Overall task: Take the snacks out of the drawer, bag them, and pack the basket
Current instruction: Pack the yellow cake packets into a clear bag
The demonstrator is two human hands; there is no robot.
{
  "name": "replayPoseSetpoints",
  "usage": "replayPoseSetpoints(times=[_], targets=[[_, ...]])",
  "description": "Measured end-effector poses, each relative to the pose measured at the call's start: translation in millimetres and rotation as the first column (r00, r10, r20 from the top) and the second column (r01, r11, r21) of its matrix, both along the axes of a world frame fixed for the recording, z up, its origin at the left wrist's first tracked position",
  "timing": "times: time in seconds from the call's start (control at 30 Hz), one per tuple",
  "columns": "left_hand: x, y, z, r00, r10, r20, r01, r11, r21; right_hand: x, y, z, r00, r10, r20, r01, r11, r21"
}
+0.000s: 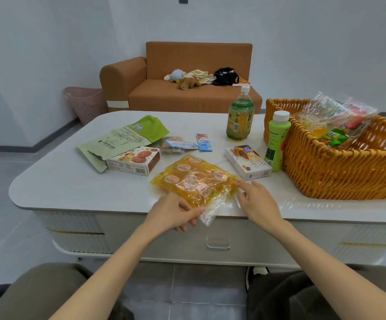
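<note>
The clear plastic bag of yellow, individually wrapped round snacks (196, 183) lies flat on the white rounded table (72, 188), near its front edge. Red-and-white labels show through the film. The bag's transparent, crinkled end overhangs the table edge. The left hand (175, 213) pinches this loose end with curled fingers. The right hand (256, 200), fingers extended, touches the bag's right corner. The orange woven wicker basket (325, 176) stands to the right and contains other bagged snacks.

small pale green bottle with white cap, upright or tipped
Upright: the small pale green bottle stands on the white table, cap on top.
</note>
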State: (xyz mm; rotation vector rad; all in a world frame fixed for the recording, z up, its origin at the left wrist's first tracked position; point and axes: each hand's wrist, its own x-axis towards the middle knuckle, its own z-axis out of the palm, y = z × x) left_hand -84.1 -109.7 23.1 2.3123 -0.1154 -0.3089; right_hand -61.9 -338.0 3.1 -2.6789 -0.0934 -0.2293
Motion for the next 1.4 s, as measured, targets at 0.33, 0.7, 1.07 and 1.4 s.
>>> replayPoseSetpoints(times=[0.33,0.7,1.07,1.4], targets=[[67.6,18.3,13.2,0.897,0.073,0.435,-0.209,0.938,0.275,-10.4,48.5,1.8,0.971,-0.064,-0.23,0.104,0.981,0.165],[79.4,38.9,0.6,0.967,0.053,0.251,-0.149,0.912,0.382,12.8,34.7,-0.6,0.957,-0.012,-0.291,-0.024,0.993,-0.118],[44.7,44.0,16.9,0.972,0.236,-0.014,-0.236,0.971,-0.041,29.0,19.3,17.5,0.927,-0.166,-0.336,0.3,0.865,0.401],[42.5,33.5,15.8,0.937,0.258,-0.236,-0.324,0.893,-0.311,34.4,34.1,25.9,0.892,-0.037,-0.45,0.322,0.75,0.577]])
